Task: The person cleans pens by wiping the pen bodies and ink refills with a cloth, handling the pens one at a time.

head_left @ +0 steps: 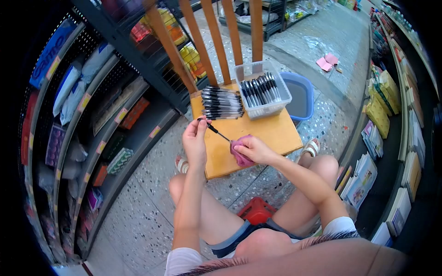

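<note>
My left hand [196, 138] pinches the capped end of a black pen [217, 131] over the left part of a wooden chair seat [271, 135]. Around the pen's other end, my right hand [253, 149] is closed on a pink cloth [240, 156], which hides that tip. Just beyond my hands, a pile of black pens [218, 102] lies on the seat. Beside it, a clear plastic box [269, 110] holds several more pens standing at a slant.
A blue basin [306, 94] with greyish liquid stands on the floor behind the seat. Stocked shelves [152, 126] curve along the left, and shelves with books [361, 181] line the right. Pink paper [327, 62] lies on the floor farther off. A red stool [257, 210] shows between my legs.
</note>
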A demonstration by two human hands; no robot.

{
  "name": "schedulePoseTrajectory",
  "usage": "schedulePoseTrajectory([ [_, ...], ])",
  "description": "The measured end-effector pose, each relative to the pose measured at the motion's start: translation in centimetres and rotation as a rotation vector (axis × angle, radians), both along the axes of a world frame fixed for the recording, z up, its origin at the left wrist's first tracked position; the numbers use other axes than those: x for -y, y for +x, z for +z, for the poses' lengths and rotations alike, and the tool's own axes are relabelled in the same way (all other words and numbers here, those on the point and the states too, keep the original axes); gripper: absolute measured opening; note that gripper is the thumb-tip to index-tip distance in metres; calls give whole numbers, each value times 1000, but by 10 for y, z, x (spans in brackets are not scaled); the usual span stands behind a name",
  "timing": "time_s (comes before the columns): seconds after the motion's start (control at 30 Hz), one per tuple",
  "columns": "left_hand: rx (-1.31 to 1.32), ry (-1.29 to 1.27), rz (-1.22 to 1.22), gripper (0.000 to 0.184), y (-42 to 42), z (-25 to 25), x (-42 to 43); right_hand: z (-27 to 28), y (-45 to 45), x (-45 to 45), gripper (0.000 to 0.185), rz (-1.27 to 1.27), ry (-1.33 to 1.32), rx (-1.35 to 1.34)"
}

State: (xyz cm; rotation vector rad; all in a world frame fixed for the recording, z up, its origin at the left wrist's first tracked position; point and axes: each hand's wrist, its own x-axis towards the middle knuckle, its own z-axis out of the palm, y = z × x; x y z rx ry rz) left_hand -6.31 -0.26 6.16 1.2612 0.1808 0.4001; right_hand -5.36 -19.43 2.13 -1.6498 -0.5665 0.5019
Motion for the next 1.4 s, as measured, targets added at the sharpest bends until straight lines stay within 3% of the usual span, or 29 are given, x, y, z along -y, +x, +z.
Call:
schedulePoseTrajectory([
  [0.1, 33, 148, 36, 17, -6, 9, 11, -9, 1, 1, 27, -52, -57, 69],
  [0.33, 47, 208, 97, 17, -12, 15, 21, -6, 0, 1, 26, -93, -40, 86],
  [0.53, -12, -97, 31, 22, 6, -1, 0, 13, -5, 3, 23, -60, 21, 435],
  [0.67, -89, -406, -123, 22, 13, -20, -15, 19, -13, 5, 18, -38, -1, 492],
  [1.07, -323, -575, -293, 24, 26, -32, -2, 29, -13, 16, 7, 85, -7, 697],
  [1.17, -270, -564, -277, 24, 28, -32, -7, 23, -11, 22, 8, 46, -241, 818],
  [1.27, -196, -574, -230, 24, 31, -29, -13, -1, -6, 26, 9, -141, -501, 768],
  [1.4, -190, -615, -204, 21, 32, -24, -14, 1, -1, 34, 15, -178, -579, 709],
])
